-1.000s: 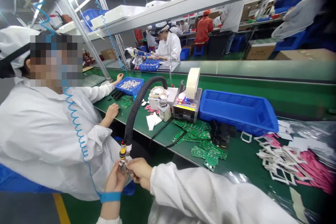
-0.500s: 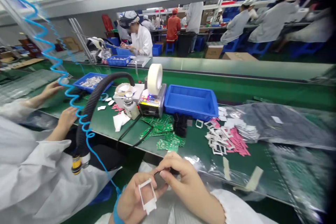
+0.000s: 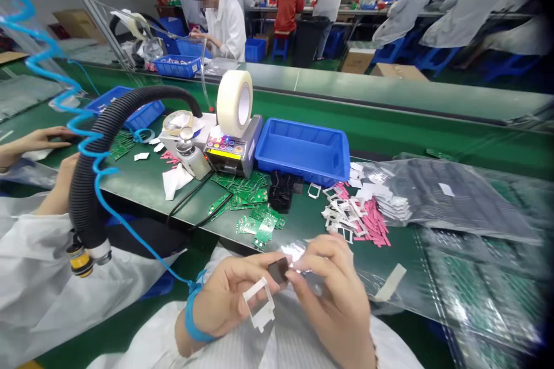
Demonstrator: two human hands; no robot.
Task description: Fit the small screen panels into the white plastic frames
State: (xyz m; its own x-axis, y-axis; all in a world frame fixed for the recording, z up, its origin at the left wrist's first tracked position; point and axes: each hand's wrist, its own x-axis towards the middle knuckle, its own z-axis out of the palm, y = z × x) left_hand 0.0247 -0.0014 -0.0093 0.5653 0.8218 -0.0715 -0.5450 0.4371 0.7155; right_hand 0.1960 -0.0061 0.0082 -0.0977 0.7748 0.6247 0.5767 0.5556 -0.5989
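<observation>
Just in front of the green assembly bench [image 3: 147, 184], the left hand [image 3: 225, 300] and right hand [image 3: 333, 294] are held half-closed; a white plastic frame [image 3: 258, 302] is gripped by the left fingers, and a dark square piece [image 3: 278, 271] is pinched between both hands' fingertips.

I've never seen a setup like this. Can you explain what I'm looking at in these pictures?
These pictures come from a camera worn on a person's head, looking forward and down at their hands. Their left hand, wearing a blue wrist strap, holds a white frame. Their right hand meets it at a small dark square piece. On the green workbench lie green circuit boards, a pile of white frames, a tape dispenser and a blue tray. A co-worker's hand rests at the left.
</observation>
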